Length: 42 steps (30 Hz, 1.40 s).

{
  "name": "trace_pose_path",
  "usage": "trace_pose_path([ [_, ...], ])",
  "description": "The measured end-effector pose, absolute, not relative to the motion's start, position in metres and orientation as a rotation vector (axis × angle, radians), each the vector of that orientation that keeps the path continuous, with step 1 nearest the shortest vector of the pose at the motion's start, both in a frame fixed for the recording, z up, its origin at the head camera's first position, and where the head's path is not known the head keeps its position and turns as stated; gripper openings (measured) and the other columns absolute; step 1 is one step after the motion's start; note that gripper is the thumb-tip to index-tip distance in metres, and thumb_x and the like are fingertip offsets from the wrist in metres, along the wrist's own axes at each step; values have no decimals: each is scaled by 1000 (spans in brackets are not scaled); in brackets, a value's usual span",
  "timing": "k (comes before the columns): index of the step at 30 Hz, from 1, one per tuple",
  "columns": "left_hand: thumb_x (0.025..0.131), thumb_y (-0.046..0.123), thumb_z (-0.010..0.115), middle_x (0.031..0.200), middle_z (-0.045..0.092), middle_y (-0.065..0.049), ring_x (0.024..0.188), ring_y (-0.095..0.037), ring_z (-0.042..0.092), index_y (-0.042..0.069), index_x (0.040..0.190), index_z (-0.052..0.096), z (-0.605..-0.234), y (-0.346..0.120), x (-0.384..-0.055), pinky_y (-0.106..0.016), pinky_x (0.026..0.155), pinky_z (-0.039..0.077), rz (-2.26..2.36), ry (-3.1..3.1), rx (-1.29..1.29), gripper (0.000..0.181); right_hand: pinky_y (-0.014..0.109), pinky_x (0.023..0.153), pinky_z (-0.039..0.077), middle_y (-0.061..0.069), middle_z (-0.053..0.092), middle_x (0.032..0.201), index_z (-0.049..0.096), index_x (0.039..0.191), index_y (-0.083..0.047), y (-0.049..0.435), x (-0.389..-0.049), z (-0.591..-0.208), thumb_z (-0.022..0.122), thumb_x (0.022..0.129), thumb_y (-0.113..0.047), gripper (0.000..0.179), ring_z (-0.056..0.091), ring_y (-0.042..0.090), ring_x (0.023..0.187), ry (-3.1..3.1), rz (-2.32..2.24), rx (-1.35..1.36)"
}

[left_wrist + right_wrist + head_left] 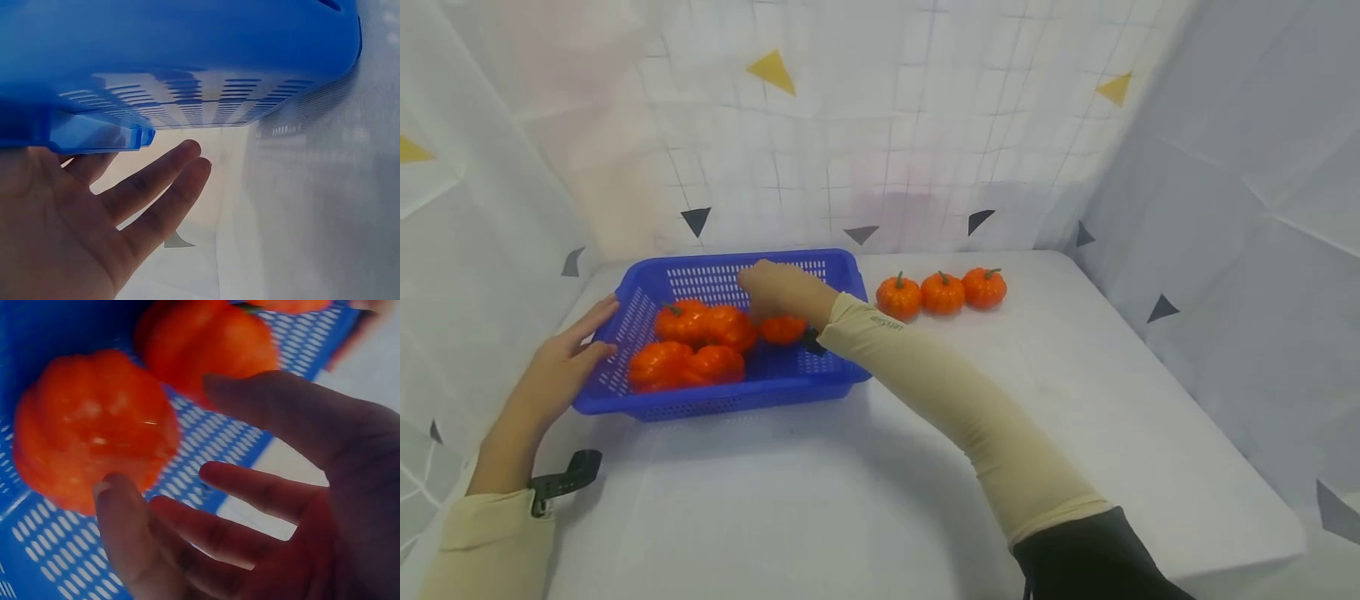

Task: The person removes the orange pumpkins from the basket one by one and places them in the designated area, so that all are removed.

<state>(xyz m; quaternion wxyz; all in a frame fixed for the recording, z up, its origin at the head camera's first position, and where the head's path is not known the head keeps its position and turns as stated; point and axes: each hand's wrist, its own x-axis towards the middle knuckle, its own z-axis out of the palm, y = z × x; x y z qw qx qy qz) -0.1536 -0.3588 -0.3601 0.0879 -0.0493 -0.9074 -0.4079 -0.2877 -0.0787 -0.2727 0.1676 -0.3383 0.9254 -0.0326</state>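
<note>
A blue plastic basket with slotted sides holds several small orange pumpkins. At its left end is my left hand, fingers straight along the rim. The left wrist view has that hand below the basket's edge, its fingers extended and apart. My right hand reaches down inside the basket, above a pumpkin. In the right wrist view its fingers are spread and relaxed, one fingertip over the edge of a large-looking pumpkin; whether it touches I cannot tell. Neither hand grips a pumpkin.
Three more pumpkins stand in a row right of the basket on the white table. White sheets with triangle marks hang behind and at both sides. A black wristband is on my left wrist.
</note>
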Motion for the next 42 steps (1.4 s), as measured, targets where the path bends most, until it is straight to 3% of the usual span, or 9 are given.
trace_pose_path([
  [14,111,21,42,171,12,-16,151,-54,12,13,166,22,-360,-358,-154,-80,109,17,-1207,-2718,-129,60,29,79,53,3,64,108,67,116,-14,-71,-306,-305,78,90,-15,29,58,22,95,2657,281,-931],
  [20,110,20,42,171,13,-16,152,-52,11,12,166,23,-357,-358,-153,-79,110,16,-1206,-2705,-125,59,27,73,56,6,61,114,56,130,-12,-64,-317,-299,83,88,-10,50,60,22,96,2552,151,-789],
  [23,110,20,42,171,13,-16,152,-51,11,13,166,23,-356,-358,-153,-79,110,16,-1206,-2707,-121,60,26,71,57,7,61,116,56,130,-12,-63,-320,-295,81,88,-9,49,61,21,94,2503,141,-751],
  [27,111,20,42,171,12,-16,152,-52,11,13,166,22,-356,-359,-153,-80,110,16,-1203,-2710,-125,60,26,73,55,6,63,114,60,127,-12,-60,-325,-297,82,87,-12,45,60,21,95,2489,153,-778],
  [36,111,21,43,171,12,-16,151,-53,11,13,167,22,-360,-359,-152,-80,109,17,-1220,-2703,-136,60,27,77,56,6,64,113,59,126,-12,-46,-334,-306,88,81,-18,53,62,22,98,2530,-86,-818],
  [42,111,20,43,171,13,-16,152,-52,11,13,166,22,-359,-359,-151,-80,110,16,-1224,-2699,-148,60,31,88,55,3,65,113,60,125,-12,-32,-337,-304,93,75,-30,63,61,20,102,2617,-243,-841],
])
